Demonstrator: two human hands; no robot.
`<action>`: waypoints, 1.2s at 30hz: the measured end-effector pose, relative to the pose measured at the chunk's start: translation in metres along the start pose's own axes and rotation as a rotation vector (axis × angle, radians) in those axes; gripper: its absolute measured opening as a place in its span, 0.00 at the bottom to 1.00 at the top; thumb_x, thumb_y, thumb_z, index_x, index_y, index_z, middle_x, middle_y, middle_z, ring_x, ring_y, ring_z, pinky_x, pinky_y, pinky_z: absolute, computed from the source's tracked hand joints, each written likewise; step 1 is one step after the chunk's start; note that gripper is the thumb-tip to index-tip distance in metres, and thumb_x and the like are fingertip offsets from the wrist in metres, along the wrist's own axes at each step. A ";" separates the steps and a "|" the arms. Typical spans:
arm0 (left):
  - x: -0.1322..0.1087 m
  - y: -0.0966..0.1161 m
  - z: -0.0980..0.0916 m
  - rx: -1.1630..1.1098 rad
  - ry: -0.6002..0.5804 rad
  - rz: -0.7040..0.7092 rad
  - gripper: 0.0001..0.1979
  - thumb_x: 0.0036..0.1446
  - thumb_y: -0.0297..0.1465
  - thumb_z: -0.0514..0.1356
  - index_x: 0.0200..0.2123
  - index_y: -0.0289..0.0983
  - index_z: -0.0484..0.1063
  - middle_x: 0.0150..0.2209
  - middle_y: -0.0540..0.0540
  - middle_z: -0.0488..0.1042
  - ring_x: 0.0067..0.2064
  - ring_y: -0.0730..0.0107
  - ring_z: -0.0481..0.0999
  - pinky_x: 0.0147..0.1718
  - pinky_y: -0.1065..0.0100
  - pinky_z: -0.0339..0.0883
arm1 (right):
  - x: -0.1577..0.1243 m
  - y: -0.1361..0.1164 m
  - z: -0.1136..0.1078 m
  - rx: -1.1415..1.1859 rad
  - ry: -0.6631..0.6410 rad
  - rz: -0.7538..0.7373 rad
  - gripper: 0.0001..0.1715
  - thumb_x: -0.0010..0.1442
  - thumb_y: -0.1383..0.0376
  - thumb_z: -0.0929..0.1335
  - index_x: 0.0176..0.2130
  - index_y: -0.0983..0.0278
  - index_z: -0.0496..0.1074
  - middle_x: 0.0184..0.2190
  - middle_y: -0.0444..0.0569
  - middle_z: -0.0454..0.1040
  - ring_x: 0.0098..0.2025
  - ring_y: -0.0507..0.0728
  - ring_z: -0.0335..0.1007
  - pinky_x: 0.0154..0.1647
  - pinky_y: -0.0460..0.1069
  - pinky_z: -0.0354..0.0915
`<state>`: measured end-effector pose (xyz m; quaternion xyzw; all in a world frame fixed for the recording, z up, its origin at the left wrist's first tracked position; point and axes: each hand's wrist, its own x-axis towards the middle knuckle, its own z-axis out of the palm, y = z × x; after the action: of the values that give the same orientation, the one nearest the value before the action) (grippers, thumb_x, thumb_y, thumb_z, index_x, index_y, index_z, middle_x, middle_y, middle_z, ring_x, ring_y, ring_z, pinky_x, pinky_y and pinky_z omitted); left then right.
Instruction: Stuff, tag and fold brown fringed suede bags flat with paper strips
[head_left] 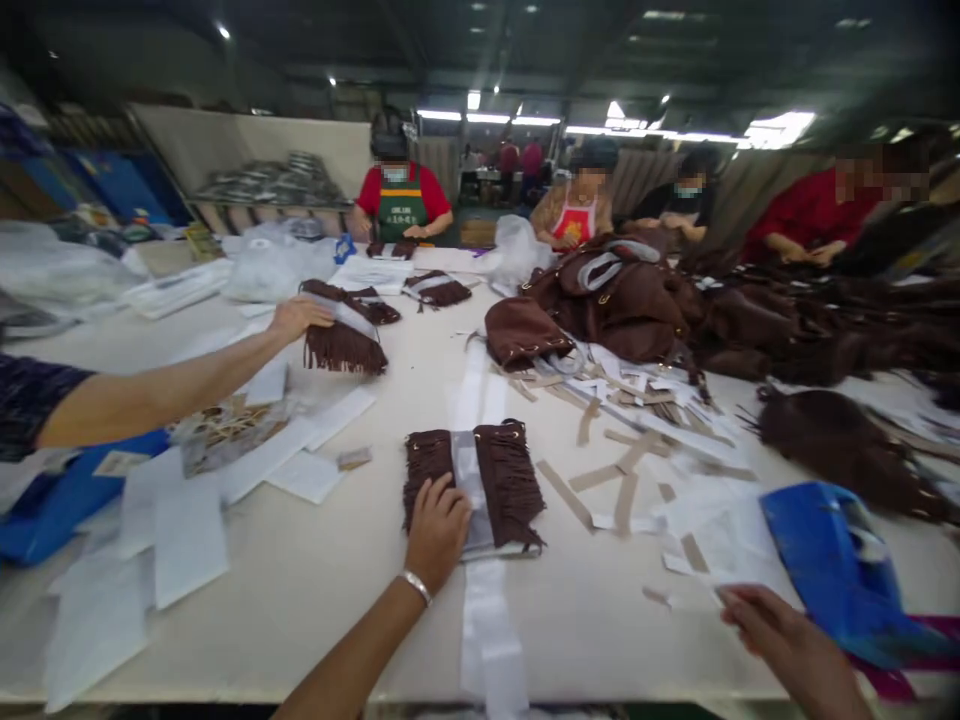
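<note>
The left hand [439,525] lies palm down on a dark brown fringed piece [510,480], its fingers loosely bent and lightly parted, pressing on the surface rather than closed around it; a silvery bracelet [417,588] circles its wrist. The fringed piece sits flat under and just ahead of that hand, reaching out to its right, with a translucent band [466,462] across its middle beside the fingertips. A white strip [487,625] runs from beneath the piece toward the person, to the right of the left forearm. The right hand [776,625] is well apart from the piece, fingers curled with thumb and forefinger close together, and whether it pinches anything I cannot tell. Just beyond it are white paper scraps [712,510] and tan strips [622,495], with a blue bag [817,550] next to it on the far side. Farther ahead of both hands rises a heap of brown bags [622,310]. Beyond the left hand, to its left, a co-worker's hand [300,318] touches another fringed piece [345,340]
</note>
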<state>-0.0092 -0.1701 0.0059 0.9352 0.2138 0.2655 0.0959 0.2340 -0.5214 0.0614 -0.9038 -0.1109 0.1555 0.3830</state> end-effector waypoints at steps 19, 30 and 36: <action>-0.018 -0.012 0.015 -0.158 0.095 -0.073 0.09 0.63 0.28 0.53 0.40 0.41 0.73 0.44 0.47 0.75 0.60 0.55 0.63 0.63 0.45 0.50 | -0.006 -0.183 0.257 -0.022 -0.536 -0.170 0.04 0.55 0.68 0.64 0.33 0.63 0.69 0.21 0.40 0.73 0.19 0.47 0.63 0.16 0.40 0.55; -0.016 -0.013 0.009 -0.198 0.084 -0.078 0.09 0.61 0.26 0.53 0.39 0.40 0.73 0.42 0.46 0.75 0.58 0.55 0.66 0.61 0.45 0.53 | -0.016 -0.187 0.258 -0.109 -0.406 -0.165 0.01 0.52 0.66 0.68 0.29 0.63 0.71 0.20 0.41 0.73 0.21 0.48 0.65 0.20 0.41 0.57; -0.016 -0.013 0.008 -0.212 0.073 -0.095 0.09 0.61 0.27 0.54 0.42 0.40 0.71 0.43 0.45 0.75 0.58 0.56 0.66 0.61 0.46 0.53 | -0.020 -0.188 0.233 0.024 -0.379 -0.129 0.06 0.57 0.62 0.65 0.35 0.63 0.68 0.23 0.42 0.73 0.19 0.47 0.62 0.19 0.41 0.58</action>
<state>-0.0221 -0.1659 -0.0119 0.8983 0.2319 0.3157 0.1989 0.1145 -0.2464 0.0487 -0.8448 -0.2367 0.2994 0.3750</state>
